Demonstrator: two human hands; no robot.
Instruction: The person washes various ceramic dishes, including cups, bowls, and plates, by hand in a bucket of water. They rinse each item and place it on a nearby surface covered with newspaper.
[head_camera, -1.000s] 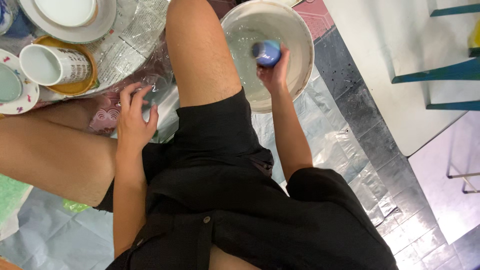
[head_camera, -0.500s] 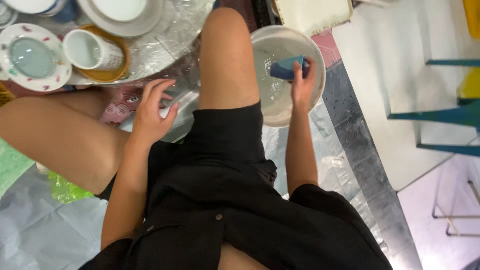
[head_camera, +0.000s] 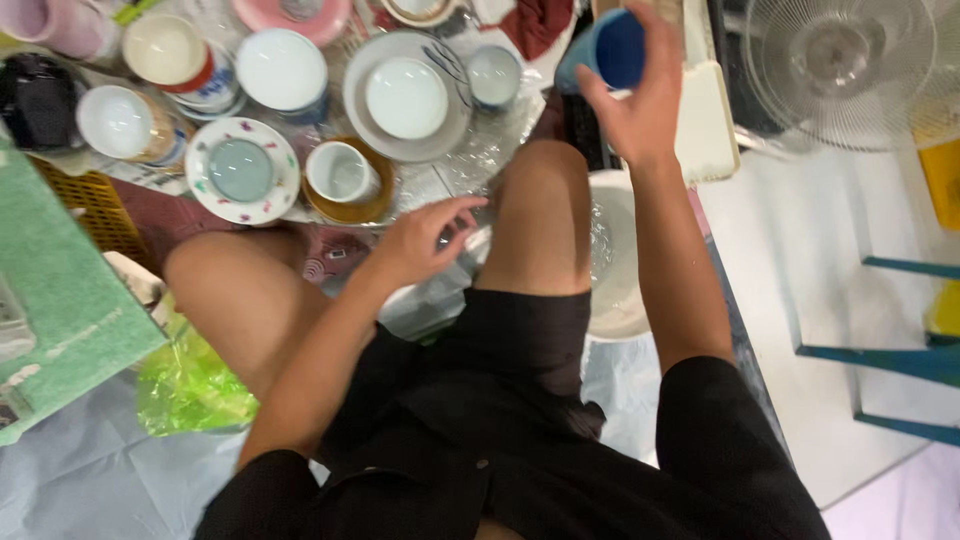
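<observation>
My right hand (head_camera: 640, 105) holds a blue cup (head_camera: 606, 48) raised above the white basin (head_camera: 612, 300), which has water in it and sits beside my right knee. My left hand (head_camera: 425, 240) hovers with fingers spread just above the floor between my knees, near the edge of a clear plastic sheet (head_camera: 480, 150). On that sheet stand washed dishes: a white mug on a brown saucer (head_camera: 345, 180), a flowered saucer (head_camera: 240, 170) and a grey plate with a small bowl (head_camera: 405, 95).
More cups and bowls (head_camera: 165, 50) crowd the far left. A green board (head_camera: 60, 300) and a green plastic bag (head_camera: 195, 385) lie at the left. A fan (head_camera: 840, 60) stands at the far right, with blue chair legs (head_camera: 890, 360) on the white floor.
My right hand has lifted the blue cup out of the basin and up toward the dishes. The view has tilted forward, showing more of the crockery. My left hand stays between the knees.
</observation>
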